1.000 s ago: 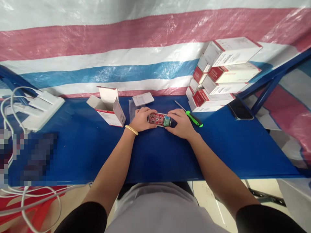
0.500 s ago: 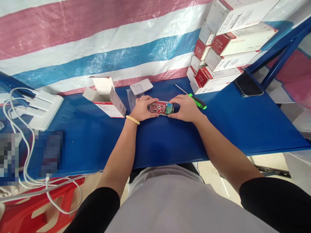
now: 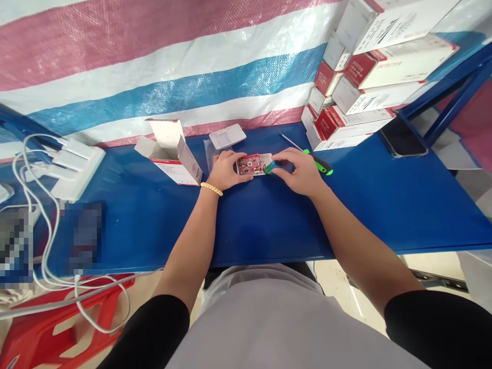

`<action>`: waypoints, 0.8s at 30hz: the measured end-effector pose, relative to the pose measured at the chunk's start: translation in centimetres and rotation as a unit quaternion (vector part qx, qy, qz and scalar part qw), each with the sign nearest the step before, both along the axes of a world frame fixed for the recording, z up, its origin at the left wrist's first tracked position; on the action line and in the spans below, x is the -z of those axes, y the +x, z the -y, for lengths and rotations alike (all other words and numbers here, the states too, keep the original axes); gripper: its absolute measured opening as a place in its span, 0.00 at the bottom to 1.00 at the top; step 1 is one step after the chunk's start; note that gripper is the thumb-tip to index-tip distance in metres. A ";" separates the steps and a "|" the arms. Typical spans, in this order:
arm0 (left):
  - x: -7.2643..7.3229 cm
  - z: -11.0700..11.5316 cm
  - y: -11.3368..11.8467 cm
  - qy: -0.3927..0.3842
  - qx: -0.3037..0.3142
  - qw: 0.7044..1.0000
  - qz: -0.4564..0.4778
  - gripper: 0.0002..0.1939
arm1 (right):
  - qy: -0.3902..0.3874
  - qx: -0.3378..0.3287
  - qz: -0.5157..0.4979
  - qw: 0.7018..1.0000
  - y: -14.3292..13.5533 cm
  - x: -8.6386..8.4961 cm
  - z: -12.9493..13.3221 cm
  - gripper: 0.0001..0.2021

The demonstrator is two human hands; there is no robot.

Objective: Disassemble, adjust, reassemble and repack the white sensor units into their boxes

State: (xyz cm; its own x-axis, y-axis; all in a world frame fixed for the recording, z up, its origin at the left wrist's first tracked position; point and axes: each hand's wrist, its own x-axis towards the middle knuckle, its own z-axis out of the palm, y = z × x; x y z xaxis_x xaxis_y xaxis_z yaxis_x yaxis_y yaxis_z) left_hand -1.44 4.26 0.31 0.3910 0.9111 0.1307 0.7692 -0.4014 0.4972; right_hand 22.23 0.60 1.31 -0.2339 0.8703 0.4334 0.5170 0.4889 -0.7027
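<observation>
My left hand (image 3: 224,173) grips the left end of a small white detector housing (image 3: 264,158), thumb below and fingers above. A red circuit board (image 3: 249,164) sits inside its left part. In my right hand (image 3: 299,171) a blue-green block battery (image 3: 271,166) is pinched, tilted up at the housing's right end. The fingers hide part of it. Behind the hands lies a white plastic cover (image 3: 227,137), partly over a clear plastic bag (image 3: 209,154). A green and black screwdriver (image 3: 322,165) rests just beyond my right hand.
An opened white and red carton (image 3: 180,171) stands on the blue table (image 3: 265,220), left of my hands. Stacked detector boxes (image 3: 357,123) rise at the back right, beside a dark phone (image 3: 403,136). White chargers and a power strip (image 3: 77,166) with trailing cables (image 3: 48,230) occupy the left.
The battery has come up out of its place in the housing, held by my right hand, baring the white compartment. My left hand stays on the housing. The view has shifted slightly.
</observation>
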 end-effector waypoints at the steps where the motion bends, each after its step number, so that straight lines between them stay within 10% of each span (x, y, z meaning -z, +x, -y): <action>1: 0.0 0.0 0.0 0.001 -0.008 1.000 -0.001 0.35 | -0.006 0.011 -0.034 0.999 -0.1 0.1 -0.1 0.11; 8: 0.0 0.0 0.2 -0.010 0.005 1.000 0.001 0.32 | -0.117 0.048 -0.241 0.962 -0.7 1.4 -0.8 0.13; 24: -0.6 0.7 1.3 0.049 0.056 0.993 0.089 0.26 | -0.164 0.056 -0.238 0.956 -1.8 1.8 -0.7 0.10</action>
